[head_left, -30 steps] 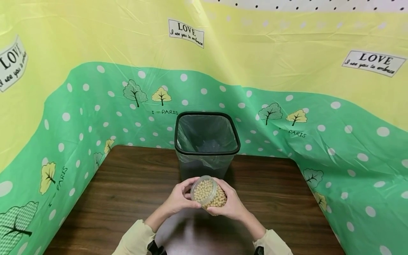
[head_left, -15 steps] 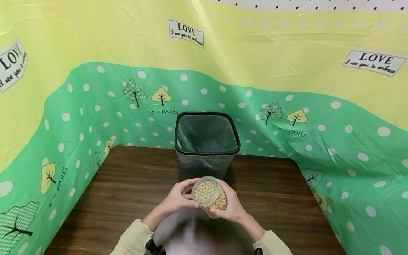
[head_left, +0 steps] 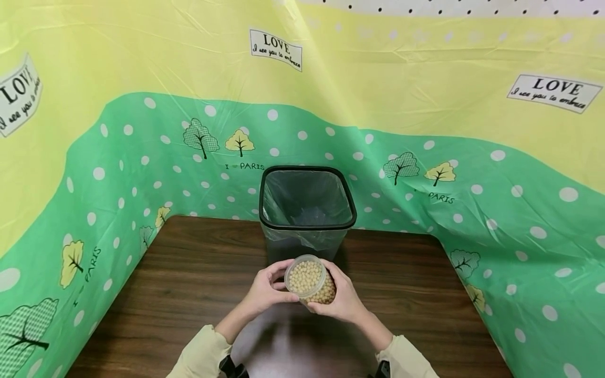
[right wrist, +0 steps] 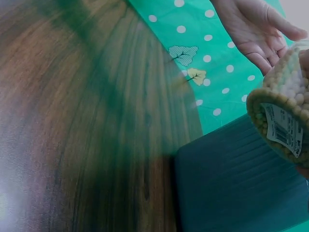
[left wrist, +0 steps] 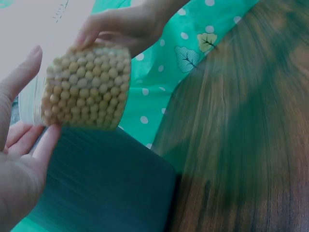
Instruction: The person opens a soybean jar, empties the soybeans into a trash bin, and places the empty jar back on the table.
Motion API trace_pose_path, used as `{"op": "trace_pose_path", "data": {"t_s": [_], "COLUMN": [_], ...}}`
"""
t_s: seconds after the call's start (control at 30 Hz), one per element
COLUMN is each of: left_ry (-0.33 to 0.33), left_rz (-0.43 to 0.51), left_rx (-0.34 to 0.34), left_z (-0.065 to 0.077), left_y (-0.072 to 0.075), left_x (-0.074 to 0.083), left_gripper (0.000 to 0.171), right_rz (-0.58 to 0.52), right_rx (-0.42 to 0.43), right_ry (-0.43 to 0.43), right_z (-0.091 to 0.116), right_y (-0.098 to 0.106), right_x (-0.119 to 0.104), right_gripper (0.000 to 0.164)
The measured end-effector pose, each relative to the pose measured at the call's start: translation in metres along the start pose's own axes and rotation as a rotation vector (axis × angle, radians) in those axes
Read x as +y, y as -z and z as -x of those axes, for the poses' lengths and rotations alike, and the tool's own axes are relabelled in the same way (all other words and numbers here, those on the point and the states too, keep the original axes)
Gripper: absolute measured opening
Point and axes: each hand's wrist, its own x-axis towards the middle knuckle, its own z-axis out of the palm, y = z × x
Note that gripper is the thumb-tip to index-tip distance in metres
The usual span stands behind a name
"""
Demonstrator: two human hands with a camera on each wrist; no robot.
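Two hands share the one jar of round beads (head_left: pixel 309 281), and look at the lean on it! It sits between them, its long axis slanting from the right hand (head_left: pixel 342 296), nearer the base and wrapped round the body, up and across towards the left hand (head_left: pixel 266 291). There, thumb and fingers bracket the rim end; whether they pinch it, I cannot tell. Just beyond both hands, the lined bin (head_left: pixel 289 248) stands mouth-up on the table (head_left: pixel 203 273).
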Motion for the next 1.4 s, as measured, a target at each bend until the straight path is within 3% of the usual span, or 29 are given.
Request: {"op": "trace_pose_path", "data": {"t_s": [0.13,0.4,0.47,0.7,0.8,1.0,1.1,1.23,1.4], "left_ry": [0.016,-0.041,-0.036,-0.028,-0.039,-0.052,-0.065,-0.094,-0.143], "left_rz": [0.008,0.087,0.078,0.026,0.030,0.061,0.055,0.056,-0.003], "left_rx": [-0.021,-0.190,-0.170,0.037,0.037,-0.104,-0.131,-0.067,0.089], "left_z": [-0.001,-0.005,-0.004,0.003,0.004,0.000,-0.001,0.000,-0.002], "left_y": [0.002,0.017,0.016,-0.004,-0.005,0.009,0.011,0.006,-0.005], "left_x": [0.004,0.001,-0.001,-0.003,-0.001,0.005,0.005,0.002,-0.003], "left_gripper": [0.075,0.075,0.072,0.067,0.067,0.067,0.069,0.068,0.063], "right_rz": [0.007,-0.069,-0.070,0.027,0.023,-0.088,-0.103,-0.066,0.067], "right_rx": [0.004,-0.031,-0.040,0.035,0.046,-0.006,-0.024,0.005,0.094], "right_ry": [-0.026,-0.001,-0.022,-0.005,-0.025,-0.035,-0.018,0.011,-0.043], "right_z": [-0.001,-0.002,-0.002,-0.008,-0.011,-0.012,-0.013,-0.010,-0.004], "right_y": [0.001,0.002,0.002,0.007,0.011,0.019,0.020,0.014,0.001], "right_x": [0.001,-0.003,-0.004,-0.026,-0.038,-0.043,-0.041,-0.031,-0.010], "right_gripper": [0.085,0.084,0.084,0.084,0.082,0.081,0.081,0.083,0.090]}}
